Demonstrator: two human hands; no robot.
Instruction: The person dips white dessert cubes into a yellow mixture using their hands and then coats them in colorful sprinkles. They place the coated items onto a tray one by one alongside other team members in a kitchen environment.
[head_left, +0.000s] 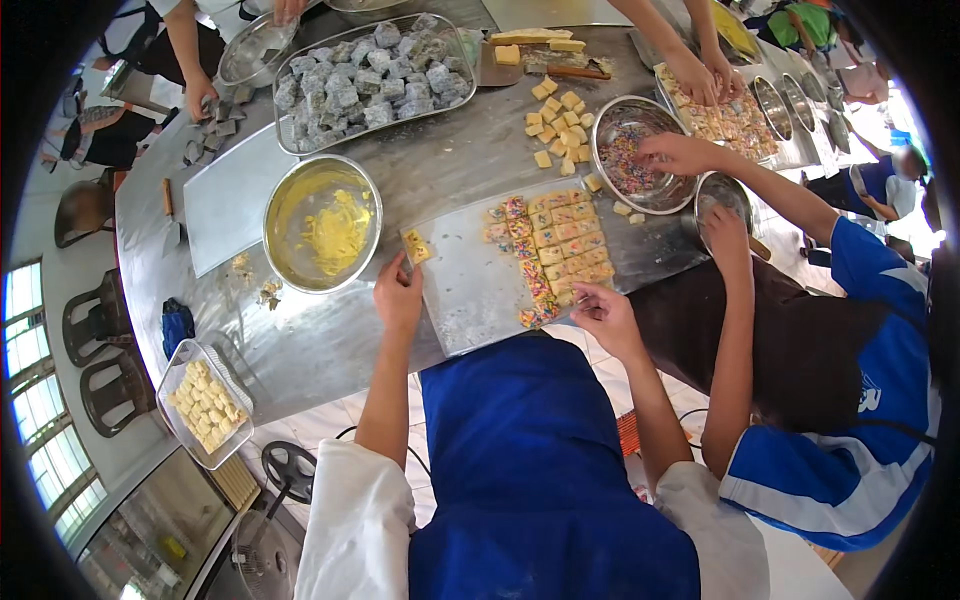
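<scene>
My left hand (397, 292) is at the left edge of a metal tray (480, 300), its fingertips close to a yellow dough piece (416, 246) with sprinkles at the corner; whether they grip the piece or the tray edge, I cannot tell. My right hand (609, 319) is beside the tray's near right corner, fingers apart, with nothing clearly in it. Rows of sprinkle-topped dough pieces (571, 236) cover the tray's right part. A column more thickly coated in sprinkles (531, 270) lies along their left side. Left of the tray stands a steel bowl (268, 225) with yellow mixture (337, 232).
A co-worker's hand (679, 154) reaches over a bowl of sprinkles (626, 161); the other (726, 225) is at a second bowl. Plain dough cubes (559, 124) lie beyond my tray. A clear tray of grey coated cubes (375, 82) stands farther back. Other people's hands work across the table.
</scene>
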